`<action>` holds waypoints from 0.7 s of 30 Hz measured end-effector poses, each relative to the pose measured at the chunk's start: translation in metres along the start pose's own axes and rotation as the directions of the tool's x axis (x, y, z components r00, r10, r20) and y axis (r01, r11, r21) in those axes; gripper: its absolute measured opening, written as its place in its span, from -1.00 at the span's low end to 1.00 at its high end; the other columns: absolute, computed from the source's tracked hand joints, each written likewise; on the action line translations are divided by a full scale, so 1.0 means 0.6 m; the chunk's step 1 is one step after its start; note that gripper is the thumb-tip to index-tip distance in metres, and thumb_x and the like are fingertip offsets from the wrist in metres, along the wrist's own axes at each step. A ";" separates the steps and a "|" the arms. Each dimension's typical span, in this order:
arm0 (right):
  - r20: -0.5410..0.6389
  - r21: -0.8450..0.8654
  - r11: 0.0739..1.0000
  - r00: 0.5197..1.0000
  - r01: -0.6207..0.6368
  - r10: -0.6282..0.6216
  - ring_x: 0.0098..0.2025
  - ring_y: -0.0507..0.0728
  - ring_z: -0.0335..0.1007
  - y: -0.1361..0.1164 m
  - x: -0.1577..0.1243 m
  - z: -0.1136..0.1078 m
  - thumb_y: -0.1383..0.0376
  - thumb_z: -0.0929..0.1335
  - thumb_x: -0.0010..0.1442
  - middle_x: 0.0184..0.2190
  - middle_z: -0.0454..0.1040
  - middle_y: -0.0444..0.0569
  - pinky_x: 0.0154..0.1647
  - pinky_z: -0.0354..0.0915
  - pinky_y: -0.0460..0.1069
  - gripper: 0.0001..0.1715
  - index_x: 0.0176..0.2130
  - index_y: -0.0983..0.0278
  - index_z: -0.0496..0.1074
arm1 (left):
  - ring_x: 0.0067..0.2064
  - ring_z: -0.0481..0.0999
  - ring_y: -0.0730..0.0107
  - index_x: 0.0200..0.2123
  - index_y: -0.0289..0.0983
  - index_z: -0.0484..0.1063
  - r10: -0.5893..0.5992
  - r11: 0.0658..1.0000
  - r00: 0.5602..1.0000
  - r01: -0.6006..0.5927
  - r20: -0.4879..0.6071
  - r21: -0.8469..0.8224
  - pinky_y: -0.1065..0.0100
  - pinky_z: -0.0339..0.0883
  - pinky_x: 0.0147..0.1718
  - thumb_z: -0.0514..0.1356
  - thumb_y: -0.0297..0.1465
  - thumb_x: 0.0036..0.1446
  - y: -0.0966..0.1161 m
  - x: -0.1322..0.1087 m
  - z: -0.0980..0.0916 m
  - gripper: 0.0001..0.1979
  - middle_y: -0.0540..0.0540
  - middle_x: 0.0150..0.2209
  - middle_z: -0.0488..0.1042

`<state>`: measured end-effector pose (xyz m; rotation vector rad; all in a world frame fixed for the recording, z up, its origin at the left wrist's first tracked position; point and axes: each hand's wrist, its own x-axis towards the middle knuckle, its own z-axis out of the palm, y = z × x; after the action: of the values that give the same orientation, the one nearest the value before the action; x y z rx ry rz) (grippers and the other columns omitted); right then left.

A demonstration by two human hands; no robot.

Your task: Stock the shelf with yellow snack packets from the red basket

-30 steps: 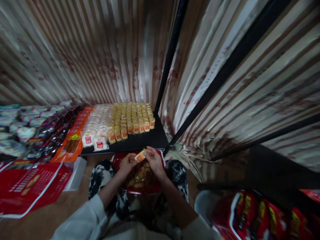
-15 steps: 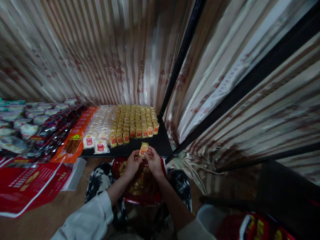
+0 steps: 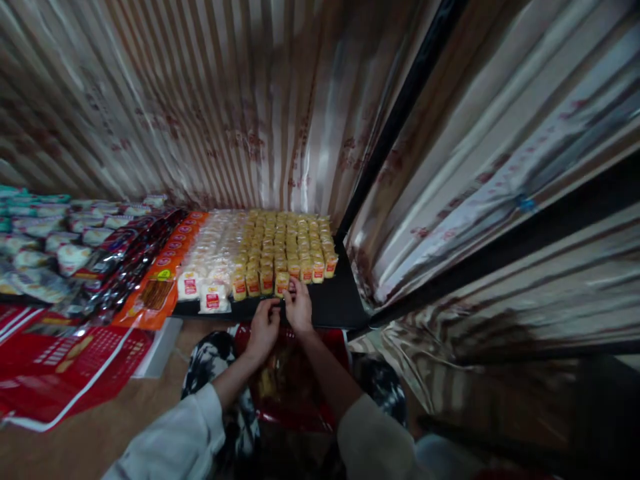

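Note:
My right hand [image 3: 299,307] reaches the front of the yellow rows, its fingertips at the right side of a small yellow wrapped snack packet [image 3: 281,283] with a red and white label. The packet stands upright at the front end of its row. Just below and to the left, my left hand [image 3: 265,325] is apart from the packet, fingers loosely curved with nothing in them. Rows of like yellow packets [image 3: 285,237] cover the right part of the black table [image 3: 345,300]. Under my forearms, a red bag [image 3: 320,400] between my knees holds more yellow packets.
Left of the yellow rows are white wrapped packets [image 3: 214,298], an orange packet [image 3: 154,293], dark red packets [image 3: 117,267] and white pouches [image 3: 75,257]. A large red bag [image 3: 85,373] hangs at the table's left front. Black poles [image 3: 387,137] and a striped curtain [image 3: 225,100] border the table.
The yellow packet has gone from between both hands above the red bag to the front of the rows. My left hand has let go of it. The view has shifted slightly.

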<state>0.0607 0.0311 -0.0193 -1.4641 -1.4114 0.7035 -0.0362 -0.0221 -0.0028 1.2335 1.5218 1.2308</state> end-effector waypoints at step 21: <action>-0.054 -0.201 0.976 0.994 0.086 -0.098 -0.29 0.10 0.30 0.000 -0.002 0.009 0.19 0.20 0.20 -0.31 0.30 -0.02 -0.22 0.31 -0.02 -0.81 -0.29 0.24 0.30 | 0.01 0.40 0.23 -0.07 -0.28 0.47 0.071 0.994 0.997 -0.071 0.008 0.081 0.26 0.21 0.10 0.02 -0.67 -0.09 -0.011 0.036 0.017 -0.50 -0.19 -0.05 0.44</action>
<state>0.0558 0.0312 -0.0218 -1.5485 -1.5242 0.4642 -0.0321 0.0008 -0.0117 1.3534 1.5489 1.2206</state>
